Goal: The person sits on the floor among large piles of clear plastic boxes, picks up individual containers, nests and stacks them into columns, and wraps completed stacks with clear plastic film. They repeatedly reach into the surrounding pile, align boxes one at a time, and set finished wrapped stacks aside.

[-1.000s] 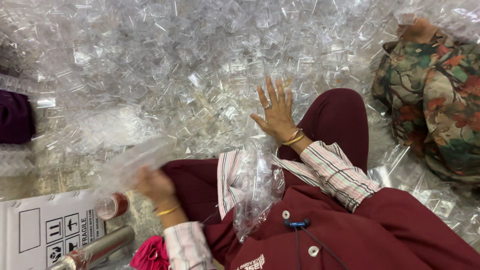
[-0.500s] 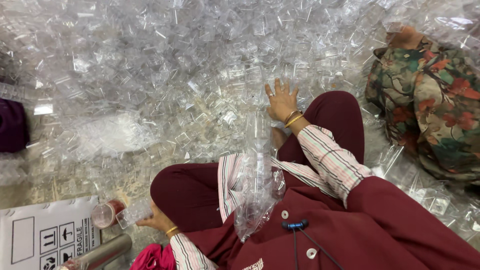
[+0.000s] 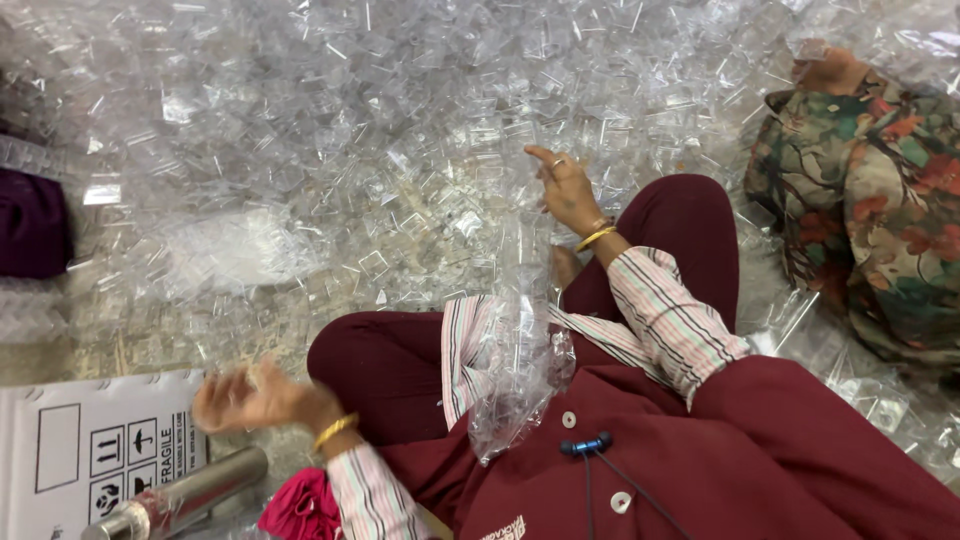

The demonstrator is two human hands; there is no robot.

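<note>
The right hand (image 3: 568, 190) is half open with curled fingers, touching the heap of clear plastic pieces (image 3: 400, 150) that spreads in front of both hands, while the blurred left hand (image 3: 250, 398), loosely open, seems empty beside a white carton (image 3: 90, 450).

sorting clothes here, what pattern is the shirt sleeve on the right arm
Pink-and-white stripes on the sleeve, in the head view.

Clear plastic pieces (image 3: 400, 150) lie before the lap; carton (image 3: 90, 450) left.
</note>
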